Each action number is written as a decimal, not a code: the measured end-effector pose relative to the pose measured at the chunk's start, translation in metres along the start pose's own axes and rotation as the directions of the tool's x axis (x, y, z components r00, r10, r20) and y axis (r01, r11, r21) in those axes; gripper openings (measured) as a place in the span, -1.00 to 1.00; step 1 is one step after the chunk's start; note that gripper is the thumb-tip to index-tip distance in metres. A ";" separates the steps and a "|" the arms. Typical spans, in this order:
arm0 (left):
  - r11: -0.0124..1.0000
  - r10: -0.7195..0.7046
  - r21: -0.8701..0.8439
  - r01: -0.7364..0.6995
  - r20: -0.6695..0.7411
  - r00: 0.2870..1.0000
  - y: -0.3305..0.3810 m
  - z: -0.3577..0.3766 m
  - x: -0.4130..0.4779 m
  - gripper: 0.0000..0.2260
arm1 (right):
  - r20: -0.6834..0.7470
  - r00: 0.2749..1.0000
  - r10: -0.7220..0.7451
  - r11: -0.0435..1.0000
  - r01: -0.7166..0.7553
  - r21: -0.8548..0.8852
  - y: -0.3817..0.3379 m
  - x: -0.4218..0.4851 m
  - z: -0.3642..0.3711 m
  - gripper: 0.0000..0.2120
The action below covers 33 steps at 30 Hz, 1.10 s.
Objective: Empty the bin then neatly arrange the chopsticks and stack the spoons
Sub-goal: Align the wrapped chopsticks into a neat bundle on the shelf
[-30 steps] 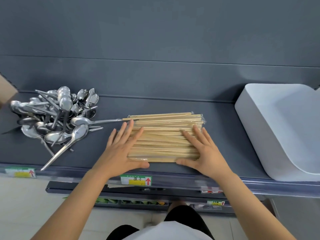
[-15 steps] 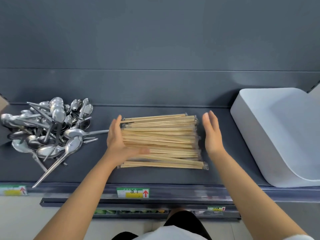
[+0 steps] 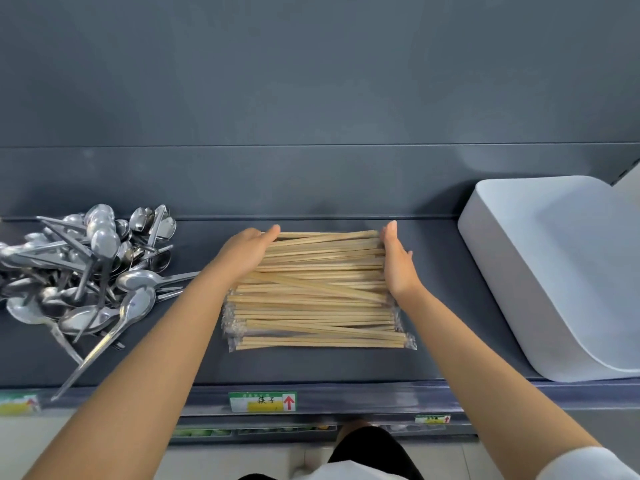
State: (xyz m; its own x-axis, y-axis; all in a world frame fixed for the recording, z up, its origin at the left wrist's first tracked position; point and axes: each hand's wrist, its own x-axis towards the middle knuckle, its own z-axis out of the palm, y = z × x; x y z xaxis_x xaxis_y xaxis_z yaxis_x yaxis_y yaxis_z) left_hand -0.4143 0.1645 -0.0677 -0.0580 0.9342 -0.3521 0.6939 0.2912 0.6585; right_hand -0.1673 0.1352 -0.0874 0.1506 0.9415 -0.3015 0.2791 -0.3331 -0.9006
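grip: our left hand [image 3: 247,249] and right hand [image 3: 398,263] flat and open, pressing the two ends of the chopsticks [image 3: 317,292] mid-shelf | done: bin [image 3: 554,271] looks emptied, lying at the shelf's right end | left: front chopsticks a bit skewed, spoons [image 3: 90,271] a jumble at left end, unstacked

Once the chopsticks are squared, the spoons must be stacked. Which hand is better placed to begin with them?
Probably the left hand. It presses the chopsticks on the end facing the spoons; the right hand is on the far end, beside the bin.
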 end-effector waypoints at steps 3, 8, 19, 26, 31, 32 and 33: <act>0.926 0.072 0.377 -0.010 -0.148 0.986 0.001 0.003 0.001 -0.37 | -0.076 0.992 -0.104 0.994 0.100 -0.053 0.004 0.010 -0.003 -0.34; 0.801 0.287 0.557 -0.221 -0.033 0.957 0.008 0.006 0.013 -0.43 | 0.108 0.971 -0.213 0.904 0.238 -0.355 -0.010 0.030 -0.013 -0.43; 0.764 0.264 0.595 -0.250 0.066 0.962 -0.008 0.023 -0.031 -0.20 | 0.404 0.886 -0.229 0.295 0.459 -0.838 -0.015 0.018 -0.019 -0.10; 0.750 0.334 0.628 -0.207 -0.090 0.938 -0.008 0.033 -0.037 -0.05 | 0.408 0.893 -0.192 0.266 0.447 -0.854 -0.018 0.015 -0.008 -0.02; 0.857 0.193 0.503 -0.111 -0.113 0.975 0.005 0.018 -0.005 -0.18 | 0.428 0.880 -0.206 0.335 0.474 -0.814 -0.030 0.017 0.001 -0.13; 0.892 0.145 0.440 -0.105 -0.058 0.988 0.005 0.017 -0.002 -0.21 | 0.448 0.877 -0.173 0.337 0.480 -0.810 -0.030 0.017 0.003 -0.14; 0.912 0.122 0.394 -0.113 0.002 0.993 0.003 0.017 0.000 -0.23 | 0.464 0.875 -0.135 0.339 0.481 -0.808 -0.030 0.017 0.004 -0.16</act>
State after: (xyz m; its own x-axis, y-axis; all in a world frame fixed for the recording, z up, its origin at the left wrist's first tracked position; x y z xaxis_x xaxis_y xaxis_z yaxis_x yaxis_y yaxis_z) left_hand -0.4000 0.1617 -0.0763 0.0286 0.9623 -0.2704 0.9221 0.0790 0.3787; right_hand -0.1765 0.1614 -0.0669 -0.3461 0.8930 -0.2877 0.9338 0.2983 -0.1975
